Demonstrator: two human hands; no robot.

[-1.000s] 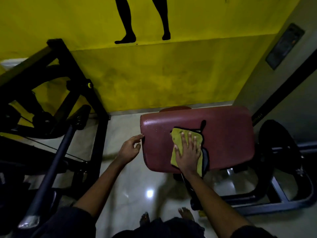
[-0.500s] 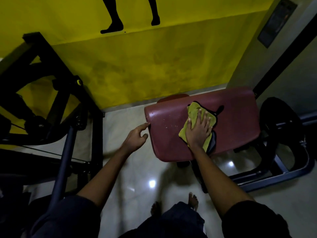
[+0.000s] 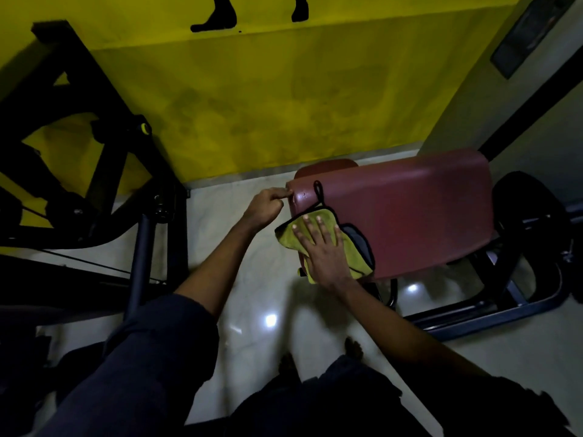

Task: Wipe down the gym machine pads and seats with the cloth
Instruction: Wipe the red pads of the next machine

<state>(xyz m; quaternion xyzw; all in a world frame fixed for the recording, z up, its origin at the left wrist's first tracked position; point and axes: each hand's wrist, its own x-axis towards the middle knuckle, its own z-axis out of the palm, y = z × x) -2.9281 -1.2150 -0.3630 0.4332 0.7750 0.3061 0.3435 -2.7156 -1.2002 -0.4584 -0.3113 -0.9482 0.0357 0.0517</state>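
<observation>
Cloth (image 3: 287, 236), yellow-green with black trim and grey underside, lies under my flat right hand (image 3: 325, 250) at the left edge of the red pad (image 3: 410, 216), slid over from mid-pad. My curled left hand (image 3: 266, 205) holds nothing, one fingertip touching the pad's corner.

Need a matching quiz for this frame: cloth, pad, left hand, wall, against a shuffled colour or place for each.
Things:
1. cloth
2. pad
3. left hand
4. wall

Colour or place:
a. dark red
b. yellow, with black foot silhouettes
c. yellow-green, under the right hand
d. touching the pad's left edge

Pairs: 1-c, 2-a, 3-d, 4-b
</observation>
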